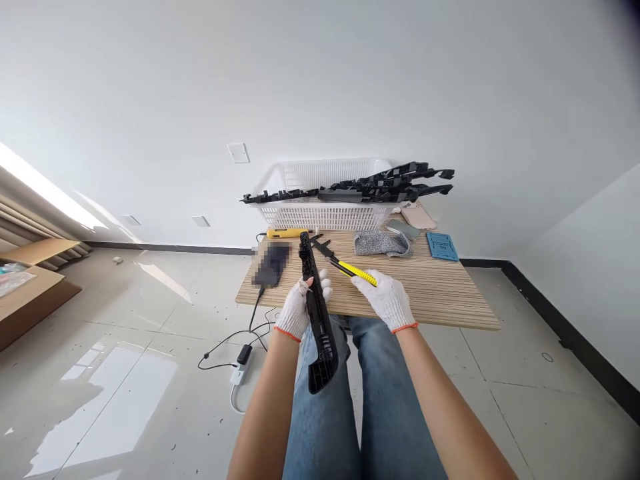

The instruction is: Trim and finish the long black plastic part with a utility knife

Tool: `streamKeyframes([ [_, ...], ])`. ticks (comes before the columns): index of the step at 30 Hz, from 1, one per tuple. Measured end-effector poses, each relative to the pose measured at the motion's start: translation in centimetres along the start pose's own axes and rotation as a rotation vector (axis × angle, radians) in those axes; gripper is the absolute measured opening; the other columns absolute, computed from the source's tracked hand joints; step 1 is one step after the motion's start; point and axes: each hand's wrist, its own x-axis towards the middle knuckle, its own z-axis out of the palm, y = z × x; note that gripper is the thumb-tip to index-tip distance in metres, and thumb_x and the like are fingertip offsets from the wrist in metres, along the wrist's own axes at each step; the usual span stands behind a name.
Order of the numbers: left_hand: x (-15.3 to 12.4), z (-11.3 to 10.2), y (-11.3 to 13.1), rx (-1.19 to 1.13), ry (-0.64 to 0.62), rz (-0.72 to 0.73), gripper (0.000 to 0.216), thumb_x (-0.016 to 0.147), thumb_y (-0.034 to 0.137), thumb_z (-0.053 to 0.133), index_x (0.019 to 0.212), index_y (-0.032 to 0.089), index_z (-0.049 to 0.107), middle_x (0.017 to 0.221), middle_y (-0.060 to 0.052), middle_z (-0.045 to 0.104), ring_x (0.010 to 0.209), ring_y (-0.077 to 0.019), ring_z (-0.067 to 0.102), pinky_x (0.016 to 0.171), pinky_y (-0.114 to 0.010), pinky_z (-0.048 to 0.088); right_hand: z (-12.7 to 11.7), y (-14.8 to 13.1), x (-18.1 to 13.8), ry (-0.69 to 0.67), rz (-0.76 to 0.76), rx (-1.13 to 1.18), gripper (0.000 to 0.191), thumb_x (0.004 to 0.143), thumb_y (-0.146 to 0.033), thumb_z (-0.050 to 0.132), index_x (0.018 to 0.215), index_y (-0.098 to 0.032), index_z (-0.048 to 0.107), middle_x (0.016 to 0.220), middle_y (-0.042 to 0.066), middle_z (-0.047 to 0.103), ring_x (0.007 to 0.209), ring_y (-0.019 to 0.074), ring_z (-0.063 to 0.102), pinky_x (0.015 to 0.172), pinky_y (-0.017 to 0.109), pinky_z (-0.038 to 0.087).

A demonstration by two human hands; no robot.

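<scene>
My left hand (295, 308), in a white knitted glove with an orange cuff, is closed around the middle of a long black plastic part (320, 320). The part slants from above the tabletop down over my lap, ribbed inside and broader at its near end. My right hand (387, 300), gloved alike, grips a slim tool with a yellow ribbed handle (357, 271). Its dark front end points toward the far part of the black piece. A dark pronged shape (323, 247) shows there; whether it belongs to the tool I cannot tell.
A white plastic basket (325, 217) with several black plastic parts (395, 183) stands behind the wooden table (435, 293). On the table lie a yellow tool (287, 233), a dark phone (273, 263), a grey cloth (383, 244) and a blue square (442, 247). Cables and a power strip (240, 370) are on the floor.
</scene>
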Motion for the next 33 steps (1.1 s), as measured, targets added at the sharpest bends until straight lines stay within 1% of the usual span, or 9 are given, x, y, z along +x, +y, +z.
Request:
streamKeyframes([
  [2, 0.0, 0.0, 0.0, -0.001, 0.004, -0.001, 0.040, 0.092, 0.017, 0.063, 0.130, 0.004, 0.062, 0.107, -0.017, 0.074, 0.081, -0.0175, 0.074, 0.083, -0.030, 0.066, 0.1, 0.2, 0.1, -0.009, 0.010, 0.023, 0.042, 0.090, -0.062, 0.059, 0.107, -0.028, 0.078, 0.100, 0.007, 0.080, 0.092, 0.0273, 0.071, 0.070, 0.031, 0.043],
  [4, -0.1, 0.0, 0.0, 0.003, 0.004, 0.021, 0.038, 0.091, 0.017, 0.065, 0.127, 0.004, 0.063, 0.110, -0.018, 0.074, 0.084, -0.0188, 0.075, 0.084, -0.031, 0.065, 0.2, 0.6, 0.2, -0.026, 0.000, 0.079, 0.043, 0.089, -0.063, 0.058, 0.105, -0.029, 0.078, 0.100, 0.006, 0.080, 0.092, 0.0269, 0.071, 0.072, 0.032, 0.046],
  [8, -0.3, 0.1, 0.0, 0.020, 0.031, 0.039, 0.036, 0.090, 0.017, 0.067, 0.125, 0.008, 0.064, 0.125, -0.019, 0.072, 0.107, -0.0263, 0.074, 0.097, -0.038, 0.062, 0.3, 1.2, 0.3, -0.047, -0.021, 0.176, 0.042, 0.089, -0.063, 0.058, 0.108, -0.030, 0.077, 0.100, 0.003, 0.080, 0.093, 0.0260, 0.071, 0.078, 0.033, 0.049],
  [12, -0.5, 0.6, -0.1, 0.022, 0.101, 0.048, 0.033, 0.097, 0.020, 0.056, 0.129, 0.011, 0.061, 0.139, -0.018, 0.066, 0.117, -0.0290, 0.071, 0.102, -0.045, 0.060, 0.4, 1.3, 0.4, -0.040, -0.024, 0.124, 0.043, 0.090, -0.063, 0.056, 0.108, -0.030, 0.078, 0.101, 0.005, 0.080, 0.094, 0.0273, 0.071, 0.076, 0.033, 0.048],
  [15, -0.8, 1.1, -0.1, 0.030, 0.132, 0.039, 0.034, 0.099, 0.018, 0.052, 0.132, 0.013, 0.059, 0.142, -0.017, 0.064, 0.117, -0.0286, 0.071, 0.101, -0.046, 0.060, 0.6, 1.3, 0.4, -0.028, -0.024, 0.066, 0.044, 0.091, -0.063, 0.054, 0.110, -0.030, 0.078, 0.103, 0.006, 0.080, 0.094, 0.0278, 0.071, 0.074, 0.033, 0.047],
  [20, -0.6, 1.7, 0.3, 0.043, 0.156, -0.019, 0.037, 0.101, 0.018, 0.050, 0.137, 0.013, 0.056, 0.139, -0.017, 0.067, 0.116, -0.0262, 0.072, 0.092, -0.037, 0.064, 0.8, 1.2, 0.6, -0.033, -0.066, -0.006, 0.047, 0.096, -0.061, 0.050, 0.113, -0.027, 0.077, 0.104, 0.008, 0.080, 0.094, 0.0257, 0.071, 0.073, 0.030, 0.045],
  [25, 0.0, 1.6, 0.5, 0.039, 0.137, -0.048, 0.041, 0.105, 0.022, 0.041, 0.141, 0.009, 0.053, 0.133, -0.022, 0.069, 0.112, -0.0259, 0.074, 0.085, -0.035, 0.064, 0.7, 1.2, 0.8, -0.048, -0.098, -0.017, 0.045, 0.095, -0.060, 0.054, 0.105, -0.024, 0.079, 0.100, 0.010, 0.080, 0.091, 0.0264, 0.071, 0.068, 0.030, 0.042],
  [30, -0.3, 1.2, 0.6, 0.025, 0.092, -0.048, 0.041, 0.104, 0.023, 0.044, 0.141, 0.011, 0.056, 0.130, -0.020, 0.070, 0.107, -0.0244, 0.075, 0.084, -0.033, 0.064, 0.6, 0.9, 0.3, -0.032, -0.093, -0.002, 0.050, 0.096, -0.062, 0.050, 0.099, -0.022, 0.079, 0.097, 0.012, 0.079, 0.088, 0.0265, 0.070, 0.066, 0.030, 0.039],
  [33, -0.7, 1.2, 0.9, 0.020, 0.056, -0.062, 0.041, 0.104, 0.026, 0.042, 0.138, 0.010, 0.058, 0.127, -0.020, 0.071, 0.099, -0.0234, 0.076, 0.076, -0.030, 0.064, 0.6, 0.8, -0.2, -0.016, -0.060, 0.004, 0.050, 0.094, -0.063, 0.050, 0.101, -0.022, 0.079, 0.097, 0.013, 0.079, 0.087, 0.0276, 0.070, 0.065, 0.031, 0.038],
])
